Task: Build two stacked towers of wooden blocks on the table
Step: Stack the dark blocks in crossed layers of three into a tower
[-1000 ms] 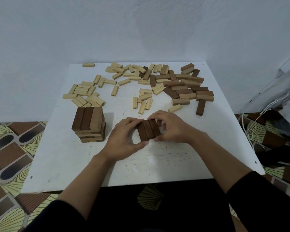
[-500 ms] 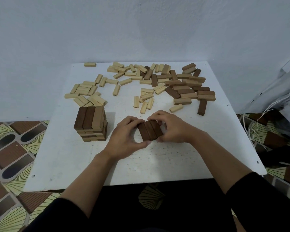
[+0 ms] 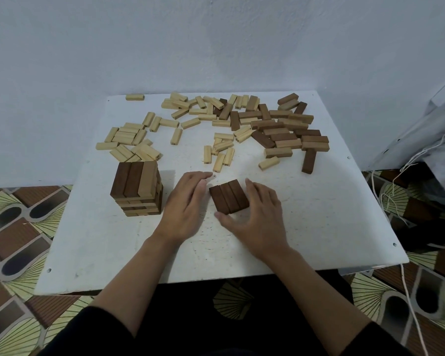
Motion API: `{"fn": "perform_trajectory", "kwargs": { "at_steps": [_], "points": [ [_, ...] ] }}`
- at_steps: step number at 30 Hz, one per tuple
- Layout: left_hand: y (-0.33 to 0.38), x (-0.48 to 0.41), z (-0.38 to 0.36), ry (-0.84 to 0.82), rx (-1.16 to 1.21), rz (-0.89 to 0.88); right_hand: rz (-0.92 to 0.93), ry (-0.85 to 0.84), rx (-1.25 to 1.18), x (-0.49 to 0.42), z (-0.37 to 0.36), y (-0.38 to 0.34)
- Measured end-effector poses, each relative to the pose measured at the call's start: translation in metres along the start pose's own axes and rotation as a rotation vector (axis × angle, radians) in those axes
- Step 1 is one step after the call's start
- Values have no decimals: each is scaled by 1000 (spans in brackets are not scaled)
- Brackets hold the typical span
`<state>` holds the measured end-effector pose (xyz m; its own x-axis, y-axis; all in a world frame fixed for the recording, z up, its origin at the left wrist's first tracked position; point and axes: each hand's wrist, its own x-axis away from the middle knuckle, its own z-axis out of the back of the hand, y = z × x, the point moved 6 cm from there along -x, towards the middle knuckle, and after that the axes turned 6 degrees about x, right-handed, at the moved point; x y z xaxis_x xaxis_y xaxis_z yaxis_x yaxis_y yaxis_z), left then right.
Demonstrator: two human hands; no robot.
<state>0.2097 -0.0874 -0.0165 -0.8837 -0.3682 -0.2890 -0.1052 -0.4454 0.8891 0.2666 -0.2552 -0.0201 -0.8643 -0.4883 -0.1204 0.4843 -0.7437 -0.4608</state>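
Head view: the row of three dark blocks [image 3: 229, 200] is lying flat on the table [image 3: 319, 222] directly between the two hands, serving, as I judge it, as the base of the second tower. The left hand [image 3: 188, 204] is lying with straight fingers just beside the row's left flank, gripping nothing; whether its edge is touching the wood I cannot tell. The right hand [image 3: 257, 214] is resting spread and relaxed on the other side, its thumb reaching round the row's near corner and its fingers running along the right flank, also holding nothing. The blocks' long axis is running away from the person, the far ends leaning a little toward the left hand, so the next layer is probably calling for blocks laid across, from hand to hand. The first tower [image 3: 138, 188] is standing just outside the left hand, several layers high. The supply is lying beyond both sets of fingertips: the loose pale blocks [image 3: 136, 140] ahead of the left hand, the loose brown blocks [image 3: 288, 132] ahead of the right, which is looking the nearer hand for a dark piece
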Motion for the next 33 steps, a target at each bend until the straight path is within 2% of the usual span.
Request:
{"fn": "perform_trajectory", "kwargs": {
  "at_steps": [5,9,13,19,23,28,33],
  "points": [
    [1,0,1,21,-11,-4,5,42,100,-6,-12,-13],
    [-3,-1,2,25,-3,20,43,41,0,-9,-12,-9],
    [-4,0,2,21,-40,44,144,-100,-105,-18,-7,-1],
    [-5,2,0,6,-131,102,299,-351,-129,-37,-1,8],
    [0,5,-5,-74,-250,94,334,-393,-117,-40,2,11],
    [5,29,-8,-199,-416,100,232,-193,49,-18,7,29],
    [-3,48,-14,-320,-828,45,215,-319,272,-1,-4,35]
  ]
}}
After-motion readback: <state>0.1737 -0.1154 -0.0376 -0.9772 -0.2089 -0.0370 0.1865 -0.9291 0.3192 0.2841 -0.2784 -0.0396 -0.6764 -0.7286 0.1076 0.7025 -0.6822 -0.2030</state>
